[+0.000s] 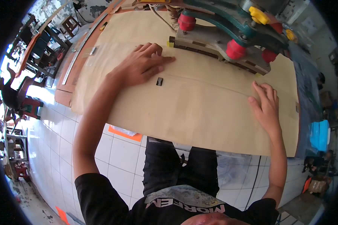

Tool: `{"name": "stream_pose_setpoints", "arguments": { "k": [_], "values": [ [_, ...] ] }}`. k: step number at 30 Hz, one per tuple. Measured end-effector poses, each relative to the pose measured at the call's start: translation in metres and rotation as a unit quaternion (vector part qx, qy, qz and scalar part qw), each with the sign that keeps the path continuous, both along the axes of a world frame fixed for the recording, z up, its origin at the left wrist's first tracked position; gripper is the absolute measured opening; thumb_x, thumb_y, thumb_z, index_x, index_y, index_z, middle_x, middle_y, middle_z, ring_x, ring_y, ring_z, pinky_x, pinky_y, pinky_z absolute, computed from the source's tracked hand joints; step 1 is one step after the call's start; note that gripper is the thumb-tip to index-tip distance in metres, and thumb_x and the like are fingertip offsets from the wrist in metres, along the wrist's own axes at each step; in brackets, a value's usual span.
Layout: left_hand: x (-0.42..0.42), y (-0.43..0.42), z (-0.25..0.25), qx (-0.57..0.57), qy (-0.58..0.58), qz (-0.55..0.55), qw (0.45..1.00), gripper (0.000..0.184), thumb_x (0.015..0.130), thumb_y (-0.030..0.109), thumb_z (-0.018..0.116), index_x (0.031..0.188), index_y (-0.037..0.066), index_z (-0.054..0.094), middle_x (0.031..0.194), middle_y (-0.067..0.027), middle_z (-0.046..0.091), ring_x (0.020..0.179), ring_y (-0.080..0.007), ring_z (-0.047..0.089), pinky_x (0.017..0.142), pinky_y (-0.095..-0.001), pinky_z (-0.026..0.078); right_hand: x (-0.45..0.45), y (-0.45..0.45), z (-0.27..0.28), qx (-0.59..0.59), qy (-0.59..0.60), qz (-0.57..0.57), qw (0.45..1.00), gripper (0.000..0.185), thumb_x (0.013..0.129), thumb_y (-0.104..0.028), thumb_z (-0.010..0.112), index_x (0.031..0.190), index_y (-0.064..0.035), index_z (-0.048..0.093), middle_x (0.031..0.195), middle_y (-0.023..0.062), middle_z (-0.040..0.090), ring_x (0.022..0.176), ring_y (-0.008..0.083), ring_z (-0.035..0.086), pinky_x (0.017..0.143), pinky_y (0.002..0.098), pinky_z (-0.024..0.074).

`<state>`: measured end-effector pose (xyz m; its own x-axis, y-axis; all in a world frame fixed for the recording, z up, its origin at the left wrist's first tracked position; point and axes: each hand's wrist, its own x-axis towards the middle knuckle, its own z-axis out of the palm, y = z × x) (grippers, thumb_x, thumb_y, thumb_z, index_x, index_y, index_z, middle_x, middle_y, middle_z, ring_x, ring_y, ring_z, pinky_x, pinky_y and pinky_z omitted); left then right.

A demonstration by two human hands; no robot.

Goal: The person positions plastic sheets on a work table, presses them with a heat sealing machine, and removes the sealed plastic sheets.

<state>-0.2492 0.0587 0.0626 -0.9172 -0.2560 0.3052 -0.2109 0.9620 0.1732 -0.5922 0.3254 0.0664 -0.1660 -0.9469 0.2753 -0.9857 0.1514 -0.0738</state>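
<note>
A wide tan sheet covers most of the table; paper or thin leather, I cannot tell which. My left hand rests on it at the left with fingers spread, the index finger pointing towards the machine. Just below its thumb lies a small black piece, not touching the hand. Over on the right, my right hand touches the sheet with slightly bent fingers apart. Those fingertips are near the right end of the metal base of a green machine. A faint line or crease runs across the sheet between my hands.
The machine has red knobs and a yellow star knob. A steel ruler lies along the table's left edge. Clear plastic hangs at the right. Below are white floor tiles; a red and green stool stands at left.
</note>
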Motion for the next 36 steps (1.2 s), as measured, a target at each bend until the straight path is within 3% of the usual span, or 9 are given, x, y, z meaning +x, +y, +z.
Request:
{"name": "stream_pose_setpoints", "arguments": {
  "k": [4,6,11,14,17,20,26,30,36],
  "values": [
    [-0.002,-0.002,-0.003,-0.038,-0.005,-0.013,0.999,0.036,0.095,0.026,0.05,0.127,0.014,0.061,0.109,-0.0135,0.052,0.107,-0.0305,0.05,0.098,-0.0422,0.038,-0.015,0.013,0.013,0.017,-0.07,0.027,0.997,0.049,0.092,-0.034,0.058,0.133,-0.009,0.052,0.126,0.015,0.049,0.117,0.0319,0.046,0.1,0.0431,0.036],
    [-0.002,-0.001,-0.001,-0.044,-0.015,0.014,0.999,0.036,0.094,0.024,0.051,0.129,0.021,0.059,0.107,-0.0092,0.05,0.106,-0.0255,0.05,0.096,-0.0397,0.039,-0.044,0.032,0.019,0.004,-0.222,0.055,0.973,0.048,0.094,-0.029,0.057,0.136,-0.0069,0.049,0.13,0.0175,0.05,0.124,0.0319,0.045,0.105,0.0403,0.0346],
    [-0.001,0.003,-0.005,-0.035,-0.032,0.018,0.999,0.037,0.095,0.023,0.05,0.132,0.022,0.057,0.111,-0.0111,0.05,0.108,-0.0272,0.05,0.097,-0.0402,0.04,-0.183,0.129,0.044,-0.017,-0.046,-0.223,0.974,0.055,0.095,-0.035,0.055,0.139,-0.0042,0.045,0.142,0.0185,0.045,0.132,0.0337,0.04,0.109,0.0407,0.033],
    [-0.004,0.015,0.0,-0.007,-0.043,0.042,0.998,0.037,0.096,0.022,0.048,0.132,0.019,0.057,0.115,-0.0138,0.05,0.112,-0.0292,0.049,0.1,-0.0405,0.039,-0.291,0.217,0.027,0.051,0.072,-0.415,0.905,0.054,0.099,-0.041,0.045,0.139,-0.005,0.045,0.143,0.0174,0.044,0.131,0.0352,0.043,0.108,0.0418,0.0346],
    [-0.004,0.016,-0.004,0.01,-0.018,0.055,0.998,0.037,0.096,0.022,0.047,0.132,0.016,0.057,0.115,-0.014,0.05,0.113,-0.0295,0.048,0.1,-0.0403,0.038,-0.389,0.303,-0.025,0.072,-0.11,-0.416,0.9,0.05,0.099,-0.04,0.047,0.136,-0.0064,0.05,0.134,0.0186,0.053,0.127,0.0322,0.047,0.107,0.038,0.0355],
    [-0.004,0.019,-0.006,0.009,0.0,0.062,0.998,0.037,0.096,0.022,0.046,0.131,0.014,0.057,0.115,-0.0136,0.05,0.113,-0.029,0.048,0.101,-0.0398,0.037,-0.336,0.298,-0.008,0.033,-0.101,-0.406,0.908,0.046,0.098,-0.037,0.049,0.132,-0.0066,0.055,0.131,0.0171,0.056,0.126,0.0313,0.049,0.106,0.0369,0.0366],
    [-0.006,0.025,-0.004,0.02,0.0,0.079,0.997,0.037,0.094,0.019,0.048,0.129,0.012,0.058,0.114,-0.0126,0.05,0.113,-0.028,0.048,0.1,-0.0392,0.038,-0.35,0.312,0.005,0.077,-0.039,-0.433,0.897,0.042,0.096,-0.033,0.053,0.129,-0.0071,0.057,0.133,0.0153,0.055,0.123,0.0337,0.051,0.103,0.0419,0.0402],
    [-0.005,0.023,-0.003,0.018,0.007,0.061,0.998,0.038,0.093,0.017,0.049,0.129,0.01,0.057,0.115,-0.0144,0.049,0.112,-0.0308,0.048,0.1,-0.0401,0.038,-0.408,0.356,-0.021,0.027,-0.112,-0.388,0.914,0.042,0.093,-0.03,0.058,0.126,-0.0029,0.059,0.128,0.0172,0.059,0.118,0.031,0.055,0.1,0.0392,0.0426],
    [-0.008,0.025,-0.001,0.009,-0.005,0.064,0.998,0.039,0.092,0.015,0.049,0.129,0.006,0.057,0.116,-0.0163,0.05,0.112,-0.0332,0.048,0.1,-0.0409,0.038,-0.422,0.377,-0.01,0.003,-0.091,-0.323,0.942,0.03,0.088,-0.018,0.065,0.111,0.0006,0.068,0.099,0.0137,0.07,0.09,0.021,0.064,0.082,0.0328,0.049]
  ]
}}
